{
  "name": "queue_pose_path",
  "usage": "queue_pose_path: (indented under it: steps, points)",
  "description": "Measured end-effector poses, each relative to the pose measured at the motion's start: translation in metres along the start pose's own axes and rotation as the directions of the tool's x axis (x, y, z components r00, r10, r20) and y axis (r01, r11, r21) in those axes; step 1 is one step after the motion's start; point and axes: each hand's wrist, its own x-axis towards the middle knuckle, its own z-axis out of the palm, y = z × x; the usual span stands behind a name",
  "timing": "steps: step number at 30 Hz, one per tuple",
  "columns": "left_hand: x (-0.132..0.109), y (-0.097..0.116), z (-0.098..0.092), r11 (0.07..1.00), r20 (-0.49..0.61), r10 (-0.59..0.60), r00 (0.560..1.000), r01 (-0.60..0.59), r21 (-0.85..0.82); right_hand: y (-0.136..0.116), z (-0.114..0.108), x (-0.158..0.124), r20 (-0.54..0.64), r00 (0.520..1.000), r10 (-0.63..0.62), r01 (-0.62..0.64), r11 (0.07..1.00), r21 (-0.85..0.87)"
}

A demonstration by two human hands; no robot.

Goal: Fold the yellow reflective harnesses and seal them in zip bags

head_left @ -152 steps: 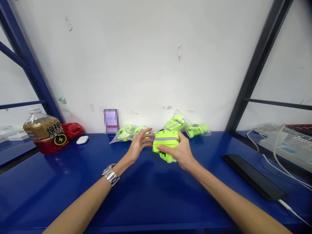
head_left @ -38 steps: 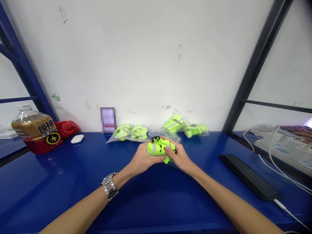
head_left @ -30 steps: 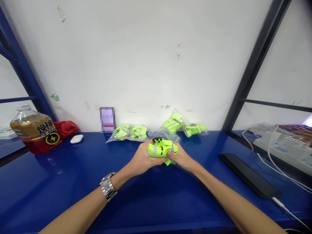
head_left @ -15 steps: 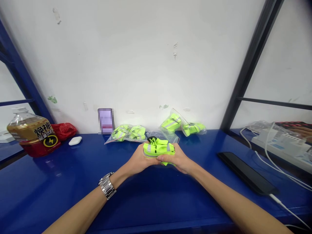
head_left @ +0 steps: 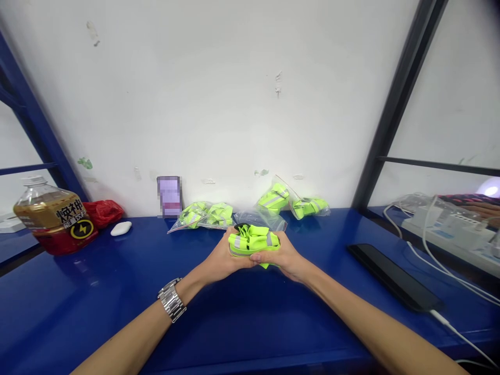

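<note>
Between my two hands is a folded bundle of neon-yellow reflective straps (head_left: 253, 240) with silver bands and a black part at its upper left. My left hand (head_left: 222, 258) is closed around its left side, a metal watch on that wrist. My right hand (head_left: 289, 258) grips the right side, its thumb pressed across the front near the left thumb. The fingers behind the bundle are hidden. Just beyond it lies a clear plastic bag (head_left: 269, 221). Bagged yellow reflective straps lie along the wall, at the left (head_left: 207, 214) and at the right (head_left: 275, 198).
On the blue tabletop (head_left: 250, 323), a large drink bottle (head_left: 54, 216), a red plastic bag (head_left: 104, 212) and a white case (head_left: 121, 228) stand left. A phone (head_left: 170, 197) leans on the wall. To the right are a black phone (head_left: 394, 276) with a cable and a power strip (head_left: 453, 237).
Both hands still grip the strap bundle, which is slightly more squeezed together and tilted. The view has shifted a little.
</note>
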Motion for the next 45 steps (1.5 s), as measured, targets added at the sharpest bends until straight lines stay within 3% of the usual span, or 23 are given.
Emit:
queue_pose_path:
  steps: [8,16,25,30,37,45]
  points:
    - [0.001,0.003,0.004,0.991,0.085,-0.025,0.996,0.035,-0.126,-0.002,0.005,-0.002,0.035,0.997,0.074,-0.077,0.990,0.115]
    - [0.000,0.000,0.003,0.986,0.080,-0.086,0.993,0.097,-0.137,0.005,0.007,-0.002,0.046,0.991,0.124,-0.130,0.979,0.154]
    - [0.002,0.004,0.003,0.999,0.001,-0.044,0.999,0.044,-0.021,0.004,0.007,-0.003,0.026,0.993,0.119,-0.121,0.985,0.124]
    - [0.002,0.001,0.002,0.998,0.131,-0.048,0.990,0.053,-0.035,0.000,0.007,-0.004,0.002,0.995,0.100,-0.099,0.988,0.121]
    - [0.005,0.008,-0.009,0.994,0.243,-0.058,0.968,0.033,0.107,-0.004,0.003,-0.002,-0.045,0.997,0.060,-0.055,0.993,0.107]
    - [0.007,0.026,-0.015,0.955,0.241,-0.028,0.970,-0.045,0.292,-0.007,-0.003,-0.001,-0.065,0.997,0.050,-0.046,0.997,0.059]
